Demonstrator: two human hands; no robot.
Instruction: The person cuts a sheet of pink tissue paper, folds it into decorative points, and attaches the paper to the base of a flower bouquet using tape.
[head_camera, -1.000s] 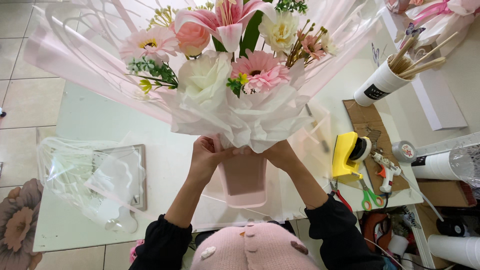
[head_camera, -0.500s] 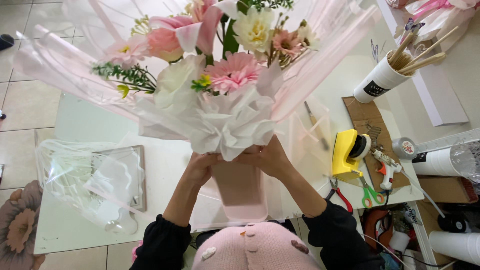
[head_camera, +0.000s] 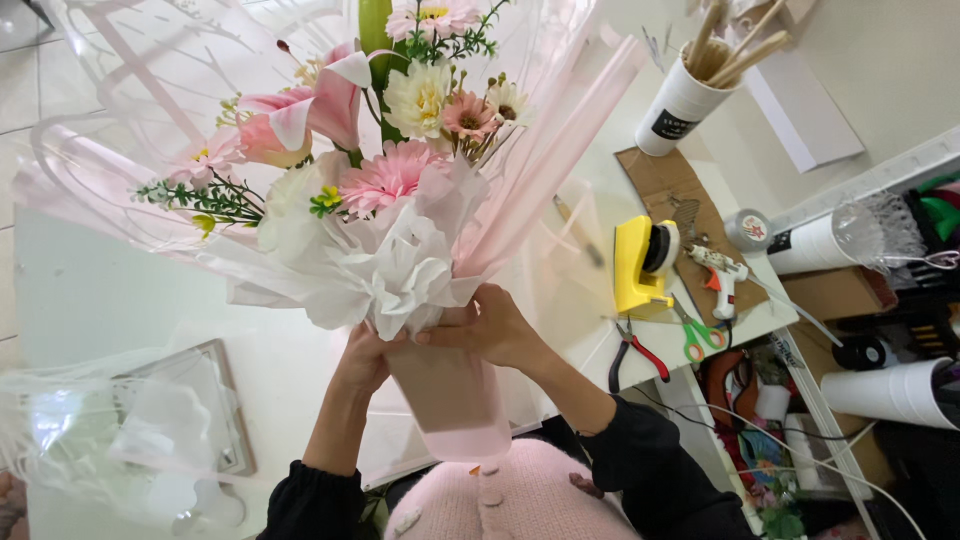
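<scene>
I hold a flower bouquet of pink gerberas, a pink lily and cream blooms, wrapped in white tissue and clear pink-edged film. Its pale pink handle wrap points toward me. My left hand grips the neck of the bouquet from the left, under the tissue. My right hand clasps the same neck from the right. The bouquet tilts away to the upper left over the white table.
Crumpled clear film lies over a grey tray at the lower left. On the right are a yellow tape dispenser, a glue gun, red-handled pliers, green-handled scissors and a white cup of sticks. White rolls lie far right.
The bouquet has turned and tilted further left, with the lily now at the left. Both hands have kept their grip on its neck and shifted slightly right.
</scene>
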